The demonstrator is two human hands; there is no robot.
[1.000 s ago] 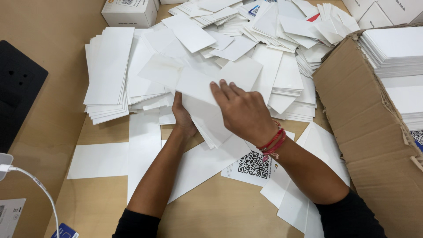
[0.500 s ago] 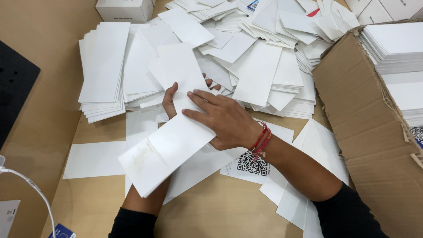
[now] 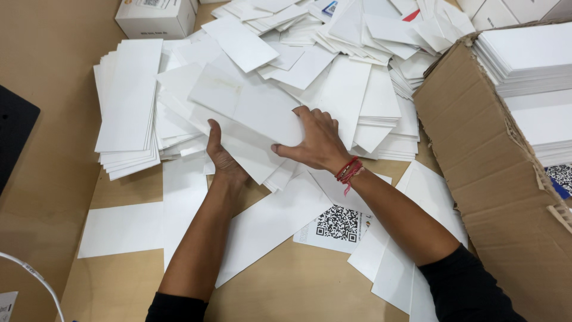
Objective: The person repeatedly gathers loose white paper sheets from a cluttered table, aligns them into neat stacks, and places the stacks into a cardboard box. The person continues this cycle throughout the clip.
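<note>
A long white card (image 3: 250, 107) lies tilted over a heap of white cards in the middle of the brown table (image 3: 53, 71). My left hand (image 3: 221, 156) grips its lower left edge from beneath. My right hand (image 3: 316, 140), with a red thread band at the wrist, presses flat on the card's right end. A neat stack of white cards (image 3: 126, 107) stands just left of the hands. More loose cards spread behind, toward the far edge.
A torn cardboard box (image 3: 488, 179) holding stacked white cards stands at the right. A small white box (image 3: 156, 18) sits at the far left. Flat white sheets and a sheet with a square code (image 3: 336, 223) lie near me. A black pad (image 3: 15, 134) and a white cable (image 3: 36, 280) are at left.
Half a second ago the card hung low and to the left in front of the heap. Both hands have carried it up and right onto the pile.
</note>
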